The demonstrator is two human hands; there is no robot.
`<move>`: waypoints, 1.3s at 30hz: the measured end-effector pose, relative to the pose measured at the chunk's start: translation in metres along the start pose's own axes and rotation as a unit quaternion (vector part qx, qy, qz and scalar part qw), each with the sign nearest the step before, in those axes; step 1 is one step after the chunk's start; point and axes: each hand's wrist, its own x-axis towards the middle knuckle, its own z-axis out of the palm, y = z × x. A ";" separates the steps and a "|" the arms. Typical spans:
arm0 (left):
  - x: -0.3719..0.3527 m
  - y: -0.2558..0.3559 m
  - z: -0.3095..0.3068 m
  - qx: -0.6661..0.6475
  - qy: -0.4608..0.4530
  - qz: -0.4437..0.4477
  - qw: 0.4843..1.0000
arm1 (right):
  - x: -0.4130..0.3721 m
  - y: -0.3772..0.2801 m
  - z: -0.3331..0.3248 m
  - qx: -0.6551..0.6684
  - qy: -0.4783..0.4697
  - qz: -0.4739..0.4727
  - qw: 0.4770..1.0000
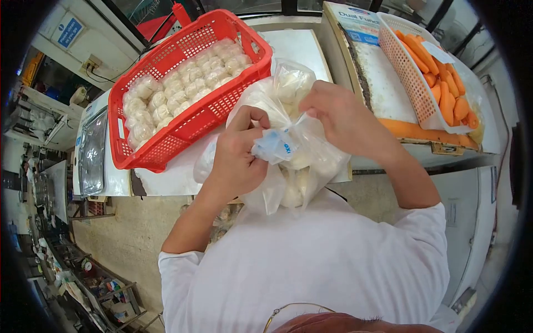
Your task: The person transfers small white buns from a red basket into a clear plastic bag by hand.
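Observation:
A clear plastic bag (311, 161) with pale round lumps inside stands at the counter's front edge, against the white shirt. My left hand (240, 152) is closed on the bag's gathered plastic, beside a small packet (276, 145) with blue print. On the other side, my right hand (333, 114) pinches the plastic near the bag's neck, fingertips close together. Behind and left of the bag, a red basket (189, 119) holds several rows of wrapped pale balls (177, 91).
At the right, a pale perforated basket (408, 77) holds orange carrots (444, 83) on a white-topped surface. A clear-lidded tray (92, 152) lies left of the red basket. Shelves with assorted items stand at the lower left, and a white cabinet (463, 205) at the lower right.

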 end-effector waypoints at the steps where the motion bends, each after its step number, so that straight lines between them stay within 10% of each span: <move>1: 0.003 0.003 0.000 -0.057 0.005 0.003 0.998 | 0.001 -0.004 -0.002 0.000 0.000 -0.003 1.000; 13: 0.005 0.021 0.009 -0.131 -0.069 0.033 0.988 | -0.020 -0.051 -0.005 0.106 0.030 0.040 0.993; 18: 0.008 0.009 0.017 -0.100 -0.038 0.042 0.993 | -0.025 -0.041 0.007 0.369 0.067 0.149 0.915; 26: 0.032 0.007 0.028 -0.224 0.076 -0.002 0.972 | 0.000 -0.025 0.017 0.262 0.177 0.039 0.948; 34: 0.067 0.023 -0.010 -0.003 0.115 0.124 0.986 | 0.034 -0.010 0.005 0.173 0.292 0.060 0.939; 39: 0.020 0.006 -0.015 -0.004 -0.026 -0.002 1.000 | 0.001 0.005 0.033 0.005 0.210 0.104 0.972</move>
